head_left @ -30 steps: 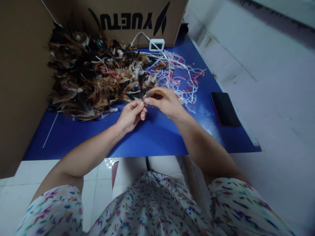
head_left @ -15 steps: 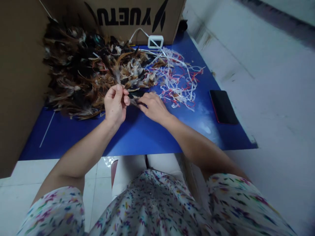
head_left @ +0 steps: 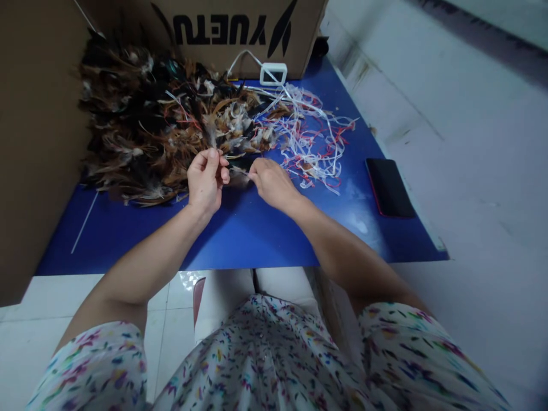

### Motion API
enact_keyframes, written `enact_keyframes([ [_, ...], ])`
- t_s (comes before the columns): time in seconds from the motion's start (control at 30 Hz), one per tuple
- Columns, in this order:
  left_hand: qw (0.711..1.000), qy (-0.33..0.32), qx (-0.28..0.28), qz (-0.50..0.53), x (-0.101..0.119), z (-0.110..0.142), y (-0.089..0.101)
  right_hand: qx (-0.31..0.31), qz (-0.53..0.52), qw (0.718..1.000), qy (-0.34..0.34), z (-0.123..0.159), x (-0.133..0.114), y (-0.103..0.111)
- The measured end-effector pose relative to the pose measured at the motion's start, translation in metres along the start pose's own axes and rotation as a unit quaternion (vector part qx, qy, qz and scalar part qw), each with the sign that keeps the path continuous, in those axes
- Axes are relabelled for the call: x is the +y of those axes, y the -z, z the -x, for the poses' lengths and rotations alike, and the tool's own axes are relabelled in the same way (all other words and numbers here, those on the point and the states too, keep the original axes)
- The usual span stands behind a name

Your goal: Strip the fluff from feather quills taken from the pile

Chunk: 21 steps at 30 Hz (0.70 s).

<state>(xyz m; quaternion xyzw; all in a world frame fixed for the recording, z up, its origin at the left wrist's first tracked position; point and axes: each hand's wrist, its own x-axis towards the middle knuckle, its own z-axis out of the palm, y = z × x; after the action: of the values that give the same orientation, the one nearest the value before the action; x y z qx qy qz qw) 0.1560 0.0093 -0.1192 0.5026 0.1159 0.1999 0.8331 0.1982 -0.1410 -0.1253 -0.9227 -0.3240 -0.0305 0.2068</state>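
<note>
The two hands, brought together a second ago, are now held apart, and the gap between their fingertips is slightly wider than half a second ago. By the left hand (head_left: 208,177), a feather (head_left: 212,134) is pinched between thumb and fingers, its tip pointed away. By the right hand (head_left: 273,181), whose fingertips are pressed together, the end of a wispy grey tuft (head_left: 240,173) is gripped between the hands. The tuft is blurred, the right thumb is mostly hidden, and the feather's tip is hard to separate from the feather pile (head_left: 141,131) beyond and left of the left hand. Beyond the right hand, tangled plastic strips (head_left: 317,134) are spread on the blue table (head_left: 257,240); farther right, a phone (head_left: 389,187) is laid. Beyond both hands, the view is closed off by a cardboard box (head_left: 310,34), cut off at the top.
</note>
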Motion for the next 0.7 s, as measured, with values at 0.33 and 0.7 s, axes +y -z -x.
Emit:
enact_keyframes([
  [0.33,0.994,0.076,-0.05,-0.054,-0.005,0.005,0.0,0.114,-0.351,0.929,-0.04,-0.005,0.024,0.005],
  [0.7,0.994,0.064,-0.055,-0.063,-0.008,0.001,0.001,0.127,-0.423,0.895,-0.067,-0.013,0.034,-0.007],
])
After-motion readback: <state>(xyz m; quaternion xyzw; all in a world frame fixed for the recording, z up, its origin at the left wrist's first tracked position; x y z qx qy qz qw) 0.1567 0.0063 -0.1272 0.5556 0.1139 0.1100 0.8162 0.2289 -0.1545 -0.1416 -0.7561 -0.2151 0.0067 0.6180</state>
